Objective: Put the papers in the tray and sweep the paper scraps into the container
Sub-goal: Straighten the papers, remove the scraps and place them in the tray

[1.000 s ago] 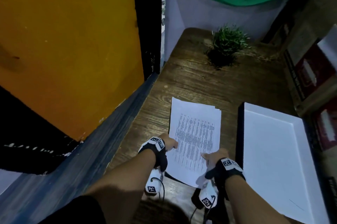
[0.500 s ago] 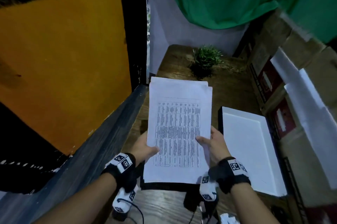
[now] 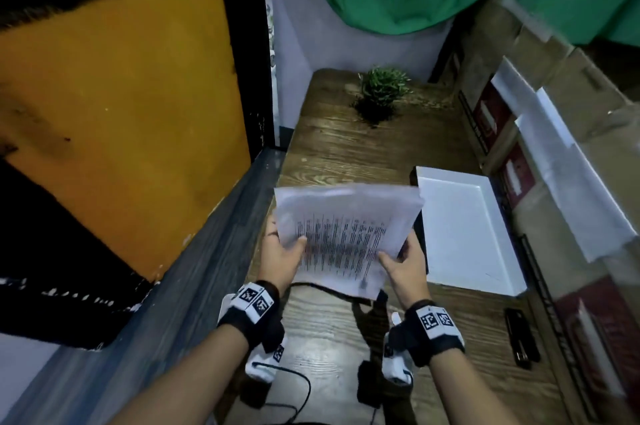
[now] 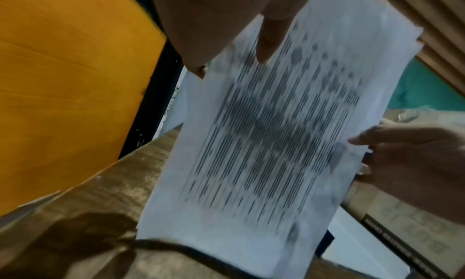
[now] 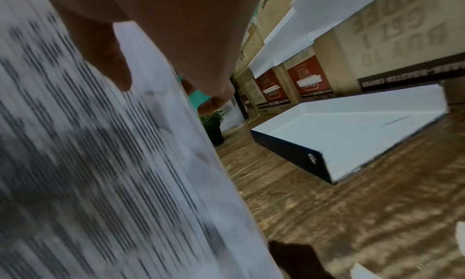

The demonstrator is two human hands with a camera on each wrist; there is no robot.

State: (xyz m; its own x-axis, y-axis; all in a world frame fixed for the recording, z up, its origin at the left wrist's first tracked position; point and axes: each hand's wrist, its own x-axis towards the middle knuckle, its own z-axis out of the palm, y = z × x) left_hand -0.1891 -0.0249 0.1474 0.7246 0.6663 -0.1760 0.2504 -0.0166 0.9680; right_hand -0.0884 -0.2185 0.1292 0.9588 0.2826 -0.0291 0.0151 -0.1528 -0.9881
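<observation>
A stack of printed white papers (image 3: 346,234) (image 4: 264,144) (image 5: 88,174) is held above the wooden table (image 3: 346,154), blurred by motion. My left hand (image 3: 282,251) grips its left edge, thumb on top (image 4: 270,36). On the right edge my right hand (image 3: 403,263) (image 4: 402,154) grips it, thumb over the sheet (image 5: 108,60). The white tray with dark outer walls (image 3: 464,227) (image 5: 352,128) lies on the table just right of the papers. White paper scraps (image 5: 460,231) show at the table's near right in the right wrist view.
A small green potted plant (image 3: 381,92) (image 5: 214,128) stands at the table's far end. Cardboard boxes (image 3: 554,133) line the right side. A dark flat object (image 3: 521,338) lies near the table's right edge. An orange panel (image 3: 121,113) is on the left.
Both hands have lifted the papers off the table, raised them upright, and now tilt them lower and toward the tray. The head view has shifted.
</observation>
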